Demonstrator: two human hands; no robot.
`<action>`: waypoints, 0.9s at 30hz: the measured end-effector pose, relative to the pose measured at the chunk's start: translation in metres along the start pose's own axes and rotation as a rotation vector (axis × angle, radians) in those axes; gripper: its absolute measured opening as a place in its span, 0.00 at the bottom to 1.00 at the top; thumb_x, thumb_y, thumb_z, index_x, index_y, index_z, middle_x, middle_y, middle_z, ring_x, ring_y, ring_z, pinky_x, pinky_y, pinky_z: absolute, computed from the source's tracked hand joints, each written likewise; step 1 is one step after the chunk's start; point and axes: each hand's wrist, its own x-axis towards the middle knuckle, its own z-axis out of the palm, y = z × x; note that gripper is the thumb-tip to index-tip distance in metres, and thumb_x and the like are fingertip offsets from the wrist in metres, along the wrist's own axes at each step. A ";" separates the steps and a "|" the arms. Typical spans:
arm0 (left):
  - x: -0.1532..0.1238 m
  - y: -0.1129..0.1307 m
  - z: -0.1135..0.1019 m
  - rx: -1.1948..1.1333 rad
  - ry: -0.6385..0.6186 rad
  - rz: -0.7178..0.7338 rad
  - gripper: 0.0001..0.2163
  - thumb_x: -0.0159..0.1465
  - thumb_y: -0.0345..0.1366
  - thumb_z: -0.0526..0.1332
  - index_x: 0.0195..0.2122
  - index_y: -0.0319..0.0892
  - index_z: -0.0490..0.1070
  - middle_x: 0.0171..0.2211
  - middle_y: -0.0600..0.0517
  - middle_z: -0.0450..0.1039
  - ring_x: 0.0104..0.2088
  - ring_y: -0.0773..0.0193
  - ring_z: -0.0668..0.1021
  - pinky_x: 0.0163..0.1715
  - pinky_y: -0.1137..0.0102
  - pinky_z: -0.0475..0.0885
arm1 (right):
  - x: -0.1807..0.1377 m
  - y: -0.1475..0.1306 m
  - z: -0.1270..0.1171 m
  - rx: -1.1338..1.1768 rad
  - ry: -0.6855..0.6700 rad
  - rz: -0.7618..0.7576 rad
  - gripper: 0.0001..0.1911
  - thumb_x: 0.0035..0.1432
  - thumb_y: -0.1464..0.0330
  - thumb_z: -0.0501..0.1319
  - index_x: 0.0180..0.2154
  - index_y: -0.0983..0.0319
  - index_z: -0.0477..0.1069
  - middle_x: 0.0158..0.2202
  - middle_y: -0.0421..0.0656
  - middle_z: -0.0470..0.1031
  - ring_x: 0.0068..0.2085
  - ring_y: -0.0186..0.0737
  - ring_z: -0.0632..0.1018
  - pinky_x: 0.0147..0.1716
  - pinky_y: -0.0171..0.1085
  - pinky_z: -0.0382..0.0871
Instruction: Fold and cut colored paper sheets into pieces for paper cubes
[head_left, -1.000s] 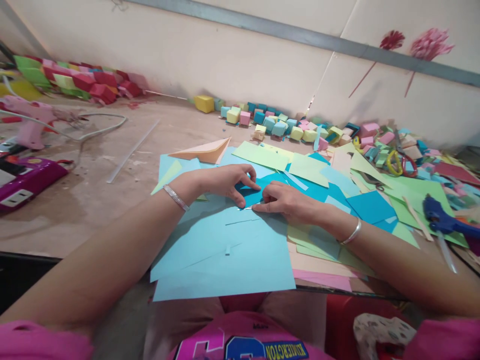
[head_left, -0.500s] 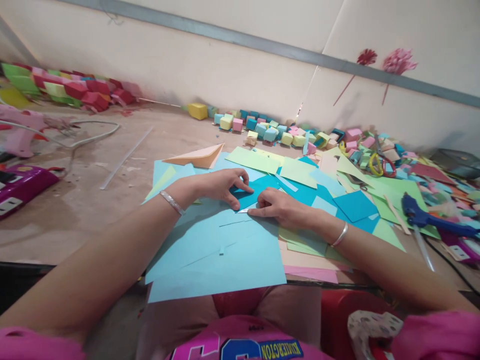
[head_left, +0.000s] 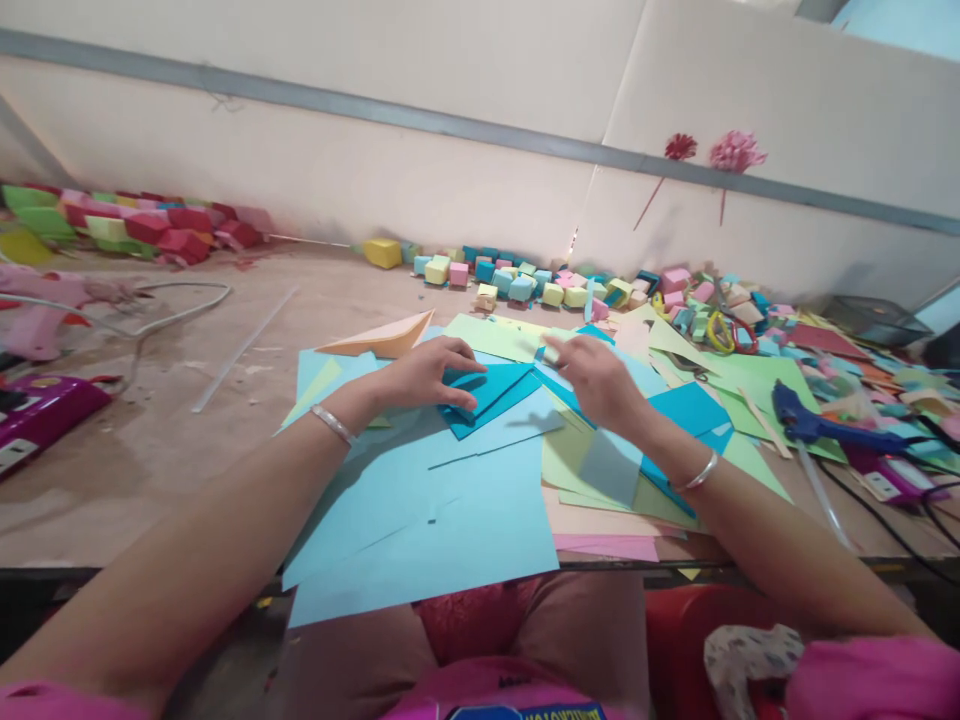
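Observation:
My left hand (head_left: 435, 375) rests with thumb and fingers apart on a dark blue piece of paper (head_left: 499, 390). This piece has a crease or slit running diagonally across it and lies on large light blue sheets (head_left: 427, 540). To its right, my right hand (head_left: 596, 385) hovers over the paper pile near the blue piece's far corner. Its fingertips are blurred, so I cannot make out whether anything is between them. Another dark blue sheet (head_left: 686, 415) lies partly under my right wrist. Pale green paper (head_left: 487, 335) lies just beyond both hands.
Behind the sheets stand small coloured paper boxes (head_left: 517, 285), with more boxes (head_left: 180, 225) at the far left. A folded peach paper (head_left: 382, 335) lies beyond my left hand. On the right are scissors (head_left: 720, 330) and a blue glue gun (head_left: 832, 425); a pink glue gun (head_left: 45, 305) is left.
My right hand has lifted from the near edge of the blue paper and moved away and right. The blue piece now shows more of its surface. My left hand stays on it.

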 end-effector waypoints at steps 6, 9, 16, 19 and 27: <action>-0.003 0.003 -0.003 0.126 -0.061 -0.108 0.43 0.52 0.56 0.68 0.66 0.46 0.58 0.53 0.41 0.68 0.53 0.47 0.69 0.50 0.61 0.63 | -0.007 0.054 -0.019 -0.339 -0.193 0.478 0.13 0.58 0.75 0.55 0.38 0.66 0.78 0.34 0.53 0.74 0.39 0.49 0.74 0.38 0.43 0.66; -0.001 0.004 -0.003 0.142 -0.069 -0.164 0.43 0.52 0.56 0.67 0.66 0.45 0.58 0.53 0.40 0.67 0.52 0.47 0.69 0.49 0.62 0.64 | -0.007 0.041 -0.006 -0.330 -0.202 0.407 0.12 0.61 0.73 0.55 0.35 0.66 0.78 0.39 0.55 0.74 0.43 0.49 0.73 0.39 0.43 0.66; 0.001 0.003 -0.006 -0.452 0.235 -0.379 0.26 0.43 0.39 0.74 0.46 0.45 0.78 0.26 0.56 0.69 0.29 0.64 0.70 0.30 0.72 0.63 | 0.002 -0.008 0.022 -0.112 -0.220 -0.035 0.13 0.63 0.73 0.55 0.47 0.63 0.75 0.51 0.54 0.74 0.50 0.47 0.74 0.49 0.47 0.68; -0.002 0.002 -0.012 -0.712 0.364 -0.459 0.12 0.49 0.39 0.71 0.34 0.41 0.78 0.24 0.55 0.69 0.27 0.65 0.71 0.27 0.73 0.63 | 0.006 -0.012 0.023 -0.081 -0.263 -0.064 0.17 0.62 0.73 0.57 0.52 0.64 0.72 0.56 0.55 0.72 0.53 0.49 0.75 0.50 0.47 0.69; -0.003 -0.010 -0.016 -1.309 0.440 -0.491 0.05 0.60 0.36 0.61 0.36 0.40 0.69 0.19 0.59 0.59 0.16 0.74 0.62 0.15 0.78 0.59 | 0.028 -0.022 0.036 -0.202 -0.443 -0.293 0.18 0.68 0.68 0.53 0.57 0.64 0.64 0.48 0.53 0.75 0.45 0.44 0.76 0.43 0.42 0.67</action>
